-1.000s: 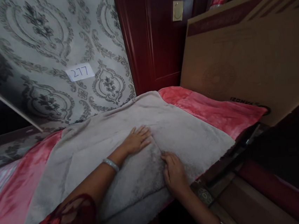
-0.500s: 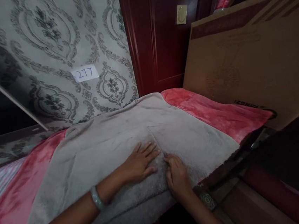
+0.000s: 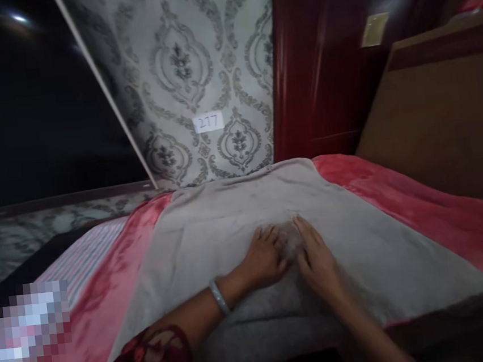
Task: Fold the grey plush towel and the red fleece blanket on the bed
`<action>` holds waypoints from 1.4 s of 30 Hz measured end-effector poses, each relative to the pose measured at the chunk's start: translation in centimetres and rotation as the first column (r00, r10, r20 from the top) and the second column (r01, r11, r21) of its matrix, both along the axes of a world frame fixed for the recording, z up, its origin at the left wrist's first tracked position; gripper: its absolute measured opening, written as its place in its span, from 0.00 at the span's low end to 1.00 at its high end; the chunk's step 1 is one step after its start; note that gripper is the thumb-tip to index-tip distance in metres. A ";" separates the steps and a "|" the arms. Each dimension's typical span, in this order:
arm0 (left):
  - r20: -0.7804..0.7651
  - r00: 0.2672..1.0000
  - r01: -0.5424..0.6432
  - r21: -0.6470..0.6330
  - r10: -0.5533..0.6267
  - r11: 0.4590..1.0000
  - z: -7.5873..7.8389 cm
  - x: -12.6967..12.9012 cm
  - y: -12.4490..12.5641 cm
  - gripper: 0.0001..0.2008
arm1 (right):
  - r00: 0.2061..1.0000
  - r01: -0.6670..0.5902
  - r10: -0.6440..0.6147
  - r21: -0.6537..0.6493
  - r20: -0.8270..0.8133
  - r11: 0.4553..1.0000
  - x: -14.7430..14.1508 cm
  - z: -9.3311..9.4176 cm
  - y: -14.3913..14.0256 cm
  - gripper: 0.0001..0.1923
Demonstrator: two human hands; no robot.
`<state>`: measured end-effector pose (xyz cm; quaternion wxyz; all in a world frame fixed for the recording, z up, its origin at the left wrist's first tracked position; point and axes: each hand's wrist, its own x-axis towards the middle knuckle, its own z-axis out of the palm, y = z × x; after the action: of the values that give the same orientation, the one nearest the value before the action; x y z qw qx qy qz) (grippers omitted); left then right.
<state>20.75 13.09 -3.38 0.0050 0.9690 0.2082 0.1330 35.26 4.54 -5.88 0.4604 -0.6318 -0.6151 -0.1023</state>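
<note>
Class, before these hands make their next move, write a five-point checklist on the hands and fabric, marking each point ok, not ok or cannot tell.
1. Left hand palm-down on the grey fabric: ok.
2. Right hand gripping a fold of fabric: cannot tell; its fingertips are at the grey surface, but a pinch is not clear.
3. Hands apart from each other: ok, grey fabric shows between them.
4. Grey fabric free of creases: not ok, wrinkles run along its far edge.
5. Bracelet on the left wrist clear of the fabric: cannot tell; contact underneath is hidden.
</note>
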 end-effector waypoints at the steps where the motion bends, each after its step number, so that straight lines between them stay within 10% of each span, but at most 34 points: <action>1: 0.017 0.998 -0.064 0.019 0.064 0.998 -0.1 -0.1 0.0 0.29 | 1.000 -0.018 0.019 -0.052 0.019 0.998 -0.5 0.3 1.2 0.35; 7: -0.114 0.918 -0.393 -0.117 0.381 0.912 0.5 -5.2 3.3 0.31 | 0.969 0.118 -0.003 -0.456 0.246 0.882 -1.7 -1.8 4.4 0.31; 17: -0.114 0.747 -0.665 -0.138 0.655 0.734 1.7 -22.0 7.7 0.27 | 0.941 0.212 -0.016 -0.552 0.338 0.806 -2.1 -1.0 3.8 0.32; 21: -0.056 0.698 -0.715 -0.114 0.714 0.690 3.1 -20.7 4.9 0.30 | 0.942 0.209 -0.016 -0.550 0.336 0.809 -2.1 -0.9 3.7 0.32; 26: -0.095 0.934 -0.353 -0.078 0.345 0.932 1.2 -15.6 -2.6 0.30 | 0.941 0.211 -0.024 -0.530 0.337 0.821 -1.9 -0.9 3.6 0.31; 28: -0.121 0.946 -0.311 -0.070 0.301 0.948 -0.3 -14.9 -4.6 0.32 | 0.943 0.210 -0.029 -0.522 0.332 0.827 -1.8 -1.0 3.5 0.31; 35: -0.039 0.831 -0.556 -0.081 0.555 0.827 -2.9 -20.9 -5.2 0.31 | 0.961 0.153 -0.005 -0.515 0.276 0.844 -1.6 -1.1 3.3 0.31; 42: 0.109 0.734 -0.591 -0.383 0.670 0.710 -2.3 -25.4 -5.0 0.34 | 0.993 0.083 -0.039 -0.444 0.107 0.892 -0.8 -1.8 3.8 0.32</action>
<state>-4.64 8.14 -5.72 0.1423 0.7998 0.5453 0.2066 34.43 8.32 -7.67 0.2694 -0.7341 -0.6233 -0.0025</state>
